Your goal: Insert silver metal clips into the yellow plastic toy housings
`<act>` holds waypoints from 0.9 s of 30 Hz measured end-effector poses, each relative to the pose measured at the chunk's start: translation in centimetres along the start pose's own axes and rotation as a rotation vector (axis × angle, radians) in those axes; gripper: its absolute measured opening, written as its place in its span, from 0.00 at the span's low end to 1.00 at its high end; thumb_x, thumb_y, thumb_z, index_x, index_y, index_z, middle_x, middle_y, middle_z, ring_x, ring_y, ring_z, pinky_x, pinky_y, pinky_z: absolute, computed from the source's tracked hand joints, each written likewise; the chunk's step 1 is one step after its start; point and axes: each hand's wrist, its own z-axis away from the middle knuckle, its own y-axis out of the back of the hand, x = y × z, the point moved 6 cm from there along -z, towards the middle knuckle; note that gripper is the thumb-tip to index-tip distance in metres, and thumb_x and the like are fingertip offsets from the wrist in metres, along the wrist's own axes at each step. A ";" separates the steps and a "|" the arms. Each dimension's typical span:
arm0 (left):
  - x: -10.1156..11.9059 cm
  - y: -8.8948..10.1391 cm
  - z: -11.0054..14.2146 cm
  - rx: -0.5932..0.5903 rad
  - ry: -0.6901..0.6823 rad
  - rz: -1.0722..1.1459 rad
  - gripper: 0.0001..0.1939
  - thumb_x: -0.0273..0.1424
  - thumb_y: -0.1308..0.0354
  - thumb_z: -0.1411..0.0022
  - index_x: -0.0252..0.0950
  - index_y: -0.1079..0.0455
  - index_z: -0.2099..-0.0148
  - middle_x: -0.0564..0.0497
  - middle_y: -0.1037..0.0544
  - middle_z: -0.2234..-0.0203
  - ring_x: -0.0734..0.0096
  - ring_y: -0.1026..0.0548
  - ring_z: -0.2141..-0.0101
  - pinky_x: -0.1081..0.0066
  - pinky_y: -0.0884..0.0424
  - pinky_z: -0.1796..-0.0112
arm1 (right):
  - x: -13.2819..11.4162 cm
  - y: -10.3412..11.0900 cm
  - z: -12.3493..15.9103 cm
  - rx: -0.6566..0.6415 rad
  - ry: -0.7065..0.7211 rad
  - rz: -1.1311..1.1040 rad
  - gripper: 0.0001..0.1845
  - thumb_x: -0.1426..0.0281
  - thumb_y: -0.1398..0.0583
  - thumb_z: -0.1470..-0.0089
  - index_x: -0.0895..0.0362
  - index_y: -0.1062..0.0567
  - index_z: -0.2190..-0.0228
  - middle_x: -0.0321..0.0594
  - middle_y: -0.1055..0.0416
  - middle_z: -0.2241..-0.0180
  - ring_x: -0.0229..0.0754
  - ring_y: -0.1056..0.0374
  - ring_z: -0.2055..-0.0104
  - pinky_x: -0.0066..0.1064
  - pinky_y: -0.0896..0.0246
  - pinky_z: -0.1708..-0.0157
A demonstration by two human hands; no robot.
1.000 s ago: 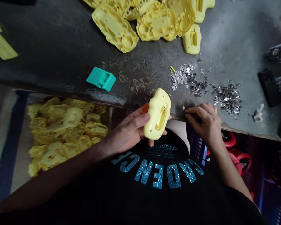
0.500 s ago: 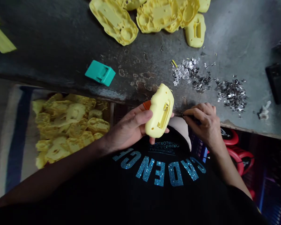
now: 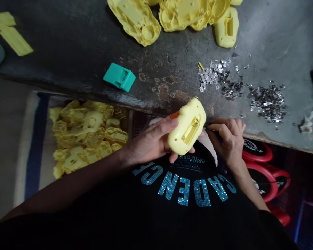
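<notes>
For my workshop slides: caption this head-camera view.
Left hand holds a yellow plastic casing at the bench edge, right hand beside it.

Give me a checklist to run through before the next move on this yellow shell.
1. Yellow plastic shell held in left hand: ok.
2. Shell's rectangular slot facing up and in view: ok.
3. Right hand holding a tool: cannot tell, fingers hide it.
4. Orange piece fixed to the shell: cannot tell, partly hidden.
5. Metal scrap piles apart from both hands: ok.
</notes>
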 end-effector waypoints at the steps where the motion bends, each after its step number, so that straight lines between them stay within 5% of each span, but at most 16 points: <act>1: -0.2 0.0 -0.1 -0.010 0.022 0.004 0.41 0.55 0.29 0.27 0.35 0.32 0.26 0.34 0.13 0.44 0.53 0.09 0.61 0.76 0.22 0.79 | -0.2 0.3 -0.1 0.015 -0.004 -0.149 0.04 0.68 0.32 0.27 0.47 0.17 0.59 0.40 0.14 0.55 0.51 0.22 0.53 0.50 0.33 0.49; 4: -0.9 -0.5 -0.6 -0.048 0.087 0.022 0.36 0.56 0.32 0.26 0.34 0.26 0.30 0.39 0.12 0.51 0.53 0.09 0.62 0.77 0.23 0.79 | -0.7 1.5 -1.0 -0.016 -0.027 -0.671 0.08 0.74 0.29 0.31 0.47 0.16 0.56 0.36 0.14 0.59 0.47 0.19 0.55 0.44 0.25 0.51; 6: -1.2 -1.0 -0.8 -0.087 0.126 0.020 0.35 0.56 0.33 0.26 0.34 0.24 0.32 0.39 0.11 0.53 0.53 0.09 0.63 0.78 0.23 0.79 | -1.3 2.3 -2.2 -0.107 -0.013 -0.819 0.11 0.76 0.28 0.33 0.47 0.13 0.55 0.35 0.13 0.60 0.44 0.18 0.58 0.40 0.24 0.55; 14: -1.8 -2.4 -1.0 -0.161 0.199 0.016 0.39 0.60 0.33 0.26 0.36 0.25 0.27 0.37 0.10 0.47 0.54 0.09 0.61 0.77 0.22 0.77 | -2.3 4.5 -4.5 -0.292 0.029 -0.586 0.06 0.70 0.29 0.29 0.46 0.12 0.53 0.35 0.12 0.58 0.43 0.16 0.58 0.39 0.20 0.54; 20: -2.0 -2.7 -1.0 -0.157 0.168 -0.002 0.40 0.59 0.35 0.24 0.38 0.28 0.23 0.37 0.11 0.45 0.51 0.08 0.58 0.76 0.21 0.77 | -2.0 4.7 -4.5 -0.283 0.003 -0.522 0.05 0.65 0.27 0.33 0.47 0.15 0.56 0.33 0.13 0.60 0.42 0.19 0.62 0.35 0.22 0.62; 27: -2.1 -2.8 -0.7 -0.139 0.136 0.017 0.34 0.57 0.30 0.26 0.40 0.22 0.31 0.43 0.11 0.51 0.51 0.08 0.58 0.76 0.19 0.75 | -2.7 5.5 -4.6 -0.254 0.036 -0.371 0.06 0.69 0.28 0.35 0.47 0.19 0.58 0.31 0.16 0.64 0.40 0.23 0.68 0.35 0.26 0.66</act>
